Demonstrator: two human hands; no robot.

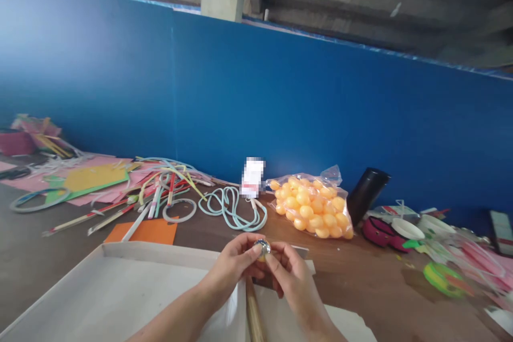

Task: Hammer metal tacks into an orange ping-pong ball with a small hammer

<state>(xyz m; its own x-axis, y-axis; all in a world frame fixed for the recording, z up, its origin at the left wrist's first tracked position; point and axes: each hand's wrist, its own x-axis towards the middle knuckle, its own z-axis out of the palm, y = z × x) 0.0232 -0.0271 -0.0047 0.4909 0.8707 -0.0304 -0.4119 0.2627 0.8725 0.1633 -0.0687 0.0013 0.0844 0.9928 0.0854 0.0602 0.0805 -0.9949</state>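
Observation:
Both my hands meet just above the far edge of a white tray (120, 283). My left hand (232, 267) and my right hand (290, 272) are closed in a pinch on a small shiny silver-wrapped ball (263, 247) with an orange patch under it. Below the hands a wooden stick (254, 315) runs toward me. A clear bag of several orange balls (310, 206) lies on the brown table just beyond the hands.
Light-blue cord loops (232, 208), colourful straws (160, 192), an orange sheet (146, 231) and pink and yellow paper (92, 179) lie at the left. A black cylinder (366, 192), a white bowl (406, 228) and a green tape roll (443, 278) are at the right. A blue wall (280, 101) backs the table.

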